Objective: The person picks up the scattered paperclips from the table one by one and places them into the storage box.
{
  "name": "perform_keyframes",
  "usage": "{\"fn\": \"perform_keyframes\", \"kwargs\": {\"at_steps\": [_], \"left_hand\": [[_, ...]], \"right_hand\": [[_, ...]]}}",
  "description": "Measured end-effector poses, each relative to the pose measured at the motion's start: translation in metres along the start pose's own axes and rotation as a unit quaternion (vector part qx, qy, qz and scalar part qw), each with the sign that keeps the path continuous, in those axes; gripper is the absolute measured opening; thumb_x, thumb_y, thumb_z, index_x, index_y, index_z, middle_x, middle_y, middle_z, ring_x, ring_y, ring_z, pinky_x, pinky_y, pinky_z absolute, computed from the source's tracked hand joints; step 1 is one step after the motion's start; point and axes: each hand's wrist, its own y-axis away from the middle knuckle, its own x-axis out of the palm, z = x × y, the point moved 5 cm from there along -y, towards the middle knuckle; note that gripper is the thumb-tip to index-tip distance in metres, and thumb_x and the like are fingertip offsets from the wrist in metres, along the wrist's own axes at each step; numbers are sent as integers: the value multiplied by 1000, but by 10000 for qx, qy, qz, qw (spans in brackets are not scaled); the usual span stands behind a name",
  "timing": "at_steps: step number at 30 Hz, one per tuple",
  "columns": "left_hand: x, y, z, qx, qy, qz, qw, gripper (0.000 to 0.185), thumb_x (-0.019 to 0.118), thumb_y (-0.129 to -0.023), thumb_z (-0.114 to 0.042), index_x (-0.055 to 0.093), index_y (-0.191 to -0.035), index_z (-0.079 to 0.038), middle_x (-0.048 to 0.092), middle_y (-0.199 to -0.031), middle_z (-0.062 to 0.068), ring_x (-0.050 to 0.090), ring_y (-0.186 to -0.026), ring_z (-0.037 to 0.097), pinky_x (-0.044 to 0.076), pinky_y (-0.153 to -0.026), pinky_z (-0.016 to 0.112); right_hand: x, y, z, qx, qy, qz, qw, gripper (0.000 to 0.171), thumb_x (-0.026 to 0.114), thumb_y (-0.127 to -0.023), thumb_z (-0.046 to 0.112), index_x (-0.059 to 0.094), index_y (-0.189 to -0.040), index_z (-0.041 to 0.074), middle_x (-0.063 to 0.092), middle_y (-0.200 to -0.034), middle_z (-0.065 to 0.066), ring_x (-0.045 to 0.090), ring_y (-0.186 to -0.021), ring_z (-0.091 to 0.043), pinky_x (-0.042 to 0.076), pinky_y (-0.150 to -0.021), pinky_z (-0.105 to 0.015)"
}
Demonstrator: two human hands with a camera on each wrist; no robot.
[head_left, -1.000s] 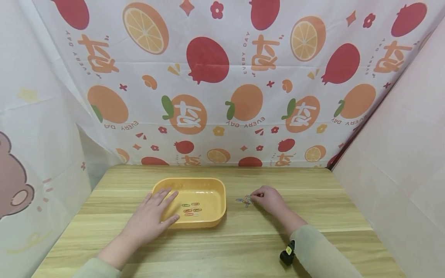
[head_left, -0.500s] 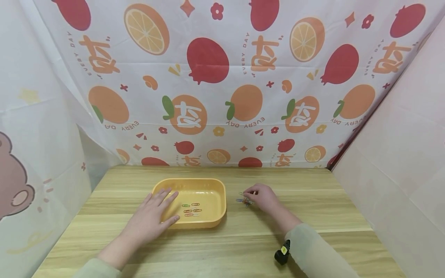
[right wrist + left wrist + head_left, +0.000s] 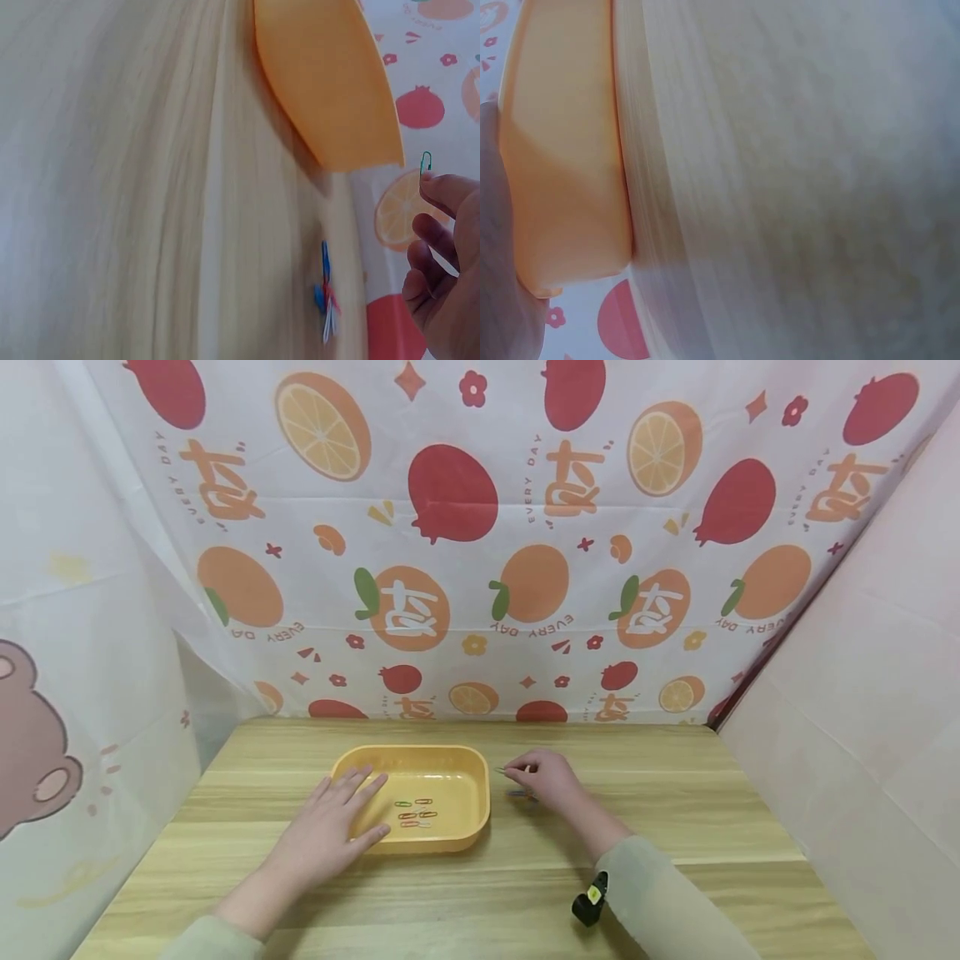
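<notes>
A green paper clip (image 3: 425, 163) is pinched between the thumb and forefinger of my right hand (image 3: 553, 782), raised just to the right of the yellow plastic tray (image 3: 442, 845). Below that hand, a small pile of paper clips (image 3: 327, 294), blue, red and white, lies on the table; the hand partly covers it in the head view. My left hand (image 3: 327, 817) rests over the tray's left side with its fingers spread and relaxed. Several coloured paper clips (image 3: 407, 816) lie scattered on the tray's floor, red ones and a green one among them.
The light wooden table (image 3: 420, 902) carries the tray near its middle. Behind it hangs a white curtain (image 3: 525, 652) with fruit prints, and pale cloth sheets close off both sides. A black wrist camera (image 3: 590, 902) sits at the right sleeve.
My right hand has lifted the green paper clip from the pile and moved left with it, up to the tray's right side. The left hand stays on the tray.
</notes>
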Motion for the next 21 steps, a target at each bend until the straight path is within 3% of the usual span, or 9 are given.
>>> {"fn": "perform_keyframes", "kwargs": {"at_steps": [8,15,21], "left_hand": [[-3,0,-2,-3,23,-24,10000,75,56,-93,-61,39,-154,-19,34,-158,12,27,-146,37,2,-122,48],[-2,-1,0,10,-7,29,10000,76,54,-93,-62,38,-154,-20,33,-159,12,26,-146,37,4,-122,51],[-1,-1,0,-4,12,30,10000,76,53,-93,-64,38,-154,-21,33,-159,12,26,-146,36,4,-122,51]], "right_hand": [[12,-7,20,-43,-288,118,9995,16,72,-91,35,79,-98,22,66,-90,7,57,-75,-14,52,-62,-30],[23,-13,43,-50,-341,94,9994,16,73,-91,36,79,-98,23,65,-92,9,56,-84,-13,50,-72,-29],[37,-15,65,-231,-410,143,9988,15,73,-90,37,80,-97,26,65,-89,12,56,-83,-11,49,-71,-28]]}}
